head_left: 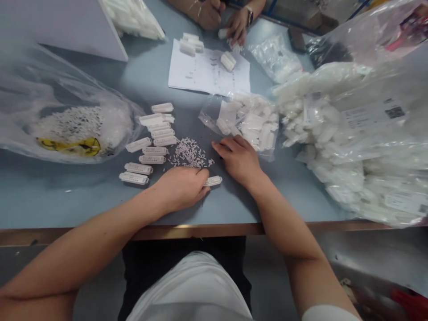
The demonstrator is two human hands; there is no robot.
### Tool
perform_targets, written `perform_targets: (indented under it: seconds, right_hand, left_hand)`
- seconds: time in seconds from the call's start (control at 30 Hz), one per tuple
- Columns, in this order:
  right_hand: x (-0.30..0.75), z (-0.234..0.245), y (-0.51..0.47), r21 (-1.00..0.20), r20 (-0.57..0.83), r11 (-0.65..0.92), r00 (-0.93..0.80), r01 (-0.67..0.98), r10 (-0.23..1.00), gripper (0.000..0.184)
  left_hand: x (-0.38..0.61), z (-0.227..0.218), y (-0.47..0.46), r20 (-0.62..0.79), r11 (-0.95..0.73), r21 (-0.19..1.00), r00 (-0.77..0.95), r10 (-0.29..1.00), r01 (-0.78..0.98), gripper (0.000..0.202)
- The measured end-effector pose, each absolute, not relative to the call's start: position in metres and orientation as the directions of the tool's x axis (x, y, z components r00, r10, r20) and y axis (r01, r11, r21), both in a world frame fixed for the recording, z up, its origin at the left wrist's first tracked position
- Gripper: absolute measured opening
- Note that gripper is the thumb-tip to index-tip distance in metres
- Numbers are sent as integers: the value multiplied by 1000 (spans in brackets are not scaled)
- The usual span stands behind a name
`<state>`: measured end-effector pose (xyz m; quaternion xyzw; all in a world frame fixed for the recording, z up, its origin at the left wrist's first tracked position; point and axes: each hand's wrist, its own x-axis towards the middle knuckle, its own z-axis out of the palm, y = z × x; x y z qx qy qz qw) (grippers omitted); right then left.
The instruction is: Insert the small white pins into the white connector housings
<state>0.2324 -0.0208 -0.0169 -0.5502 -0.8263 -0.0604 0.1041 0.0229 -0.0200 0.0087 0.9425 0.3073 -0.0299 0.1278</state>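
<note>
My left hand (180, 189) rests on the blue-grey table with its fingertips closed over one end of a white plastic connector strip (213, 180). My right hand (239, 160) lies flat, fingers apart, holding nothing. Its fingertips are just right of a loose pile of tiny white plastic pieces (190, 154). Several similar connector strips (150, 150) lie in a loose group left of the pile. Behind my right hand is a clear plastic bag of white parts (247, 122).
A co-worker's hands (227, 22) work at the far side, beyond a printed paper sheet (209, 69) bearing white blocks. Large clear bags of white parts (334, 133) bulk at right, and a clear bag with small pieces (67, 120) lies at left. The table's wooden front edge (200, 231) runs below.
</note>
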Motion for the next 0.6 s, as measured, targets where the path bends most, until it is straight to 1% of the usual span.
perform_targets:
  seconds: [0.1,0.23,0.3,0.37,0.43,0.47,0.53,0.6]
  right_hand:
    - [227,-17,-16,7,202,402,-395,915,896,27]
    - [226,-13,-16,6,176,365,-360,931,916,20]
    - [229,-9,-18,-69,185,340,-323,938,928,15]
    - [233,-5,-23,-216,210,349,-306,912,928,12]
    - [238,0,-29,-369,232,412,-347,833,909,10]
    - [239,2,-33,-419,227,451,-390,788,893,9]
    - [240,4,-39,-459,214,518,-476,722,853,8]
    - [238,4,-42,-443,208,574,-544,689,813,8]
  left_hand:
    - [23,8,-20,-136,-786,213,814,564,580,25]
    - [23,9,-19,-156,-783,208,811,565,586,26]
    - [23,11,-19,-161,-780,208,808,567,590,26]
    - [22,11,-18,-169,-776,203,802,573,597,25]
    - [22,11,-17,-169,-769,196,794,584,608,25]
    - [21,10,-17,-165,-769,197,794,585,608,25]
    - [20,10,-16,-160,-770,203,797,583,605,25]
    - [20,9,-15,-159,-771,211,799,579,601,24]
